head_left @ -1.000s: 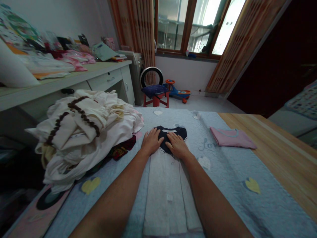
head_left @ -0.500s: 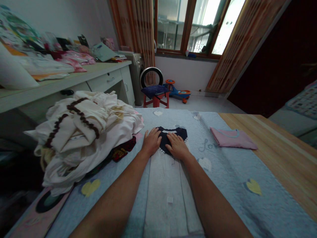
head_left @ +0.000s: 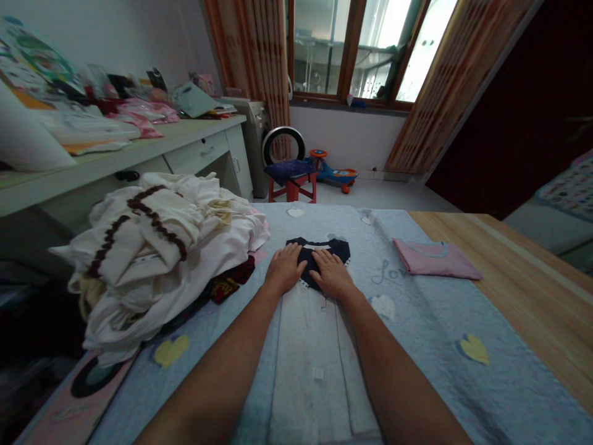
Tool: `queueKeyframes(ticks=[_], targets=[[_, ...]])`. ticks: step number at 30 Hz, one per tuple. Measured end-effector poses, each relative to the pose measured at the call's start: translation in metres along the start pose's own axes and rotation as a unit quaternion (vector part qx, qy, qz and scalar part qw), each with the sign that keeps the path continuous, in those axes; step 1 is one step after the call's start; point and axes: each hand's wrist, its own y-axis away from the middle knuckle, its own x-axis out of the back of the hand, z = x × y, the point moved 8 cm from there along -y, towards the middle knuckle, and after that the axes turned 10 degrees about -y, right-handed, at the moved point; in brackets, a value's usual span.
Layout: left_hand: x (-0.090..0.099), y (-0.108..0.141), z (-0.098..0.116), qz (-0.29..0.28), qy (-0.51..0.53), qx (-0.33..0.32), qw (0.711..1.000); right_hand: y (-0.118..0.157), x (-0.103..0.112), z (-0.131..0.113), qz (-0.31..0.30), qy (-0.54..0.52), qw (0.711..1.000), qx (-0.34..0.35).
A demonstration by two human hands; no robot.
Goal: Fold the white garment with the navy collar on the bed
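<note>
A long pale garment (head_left: 308,358) lies face down or folded lengthwise in front of me; which of these I cannot tell. Its dark navy top part (head_left: 341,248) has a white dotted trim and a white strip at the neckline. My left hand (head_left: 285,271) rests flat on the left side of the navy part, fingers stretched out. On its right side lies my right hand (head_left: 332,273), also flat with fingers a little apart. Neither hand grips the cloth. A small white tag (head_left: 318,373) shows on the pale part.
A heap of white clothes (head_left: 222,228) with brown ruffles is at the left. To the right lies a folded pink garment (head_left: 438,262). Everything rests on a light blue bedspread (head_left: 417,334) beside bare wood (head_left: 514,253). Beyond the bed stands a red stool (head_left: 293,188).
My left hand has slid slightly inward and down, uncovering the navy part's left corner. My right hand has hardly moved.
</note>
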Motion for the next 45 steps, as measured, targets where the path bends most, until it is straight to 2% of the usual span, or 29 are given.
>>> queueKeyframes(ticks=[11,27,33,38,41,45], targets=[[-0.004,-0.001,-0.002,-0.034,-0.031,0.023,0.999,-0.002,-0.003,0.003,0.007,0.024,1.0,-0.012],[-0.002,0.0,-0.002,-0.033,-0.034,0.043,0.998,0.002,0.004,0.001,0.036,0.008,0.999,-0.013],[0.003,0.001,-0.004,-0.012,-0.019,0.052,0.998,0.001,-0.001,-0.001,0.011,0.008,1.0,0.01],[0.019,0.005,0.0,0.052,0.039,0.002,0.998,0.001,0.0,-0.002,0.016,0.012,1.0,0.013],[0.018,0.006,0.004,0.053,0.062,-0.031,0.996,0.001,-0.001,-0.001,0.016,0.015,1.0,0.009],[0.016,0.005,0.006,0.064,0.073,-0.045,0.994,0.001,-0.002,-0.001,0.014,0.019,1.0,0.009]])
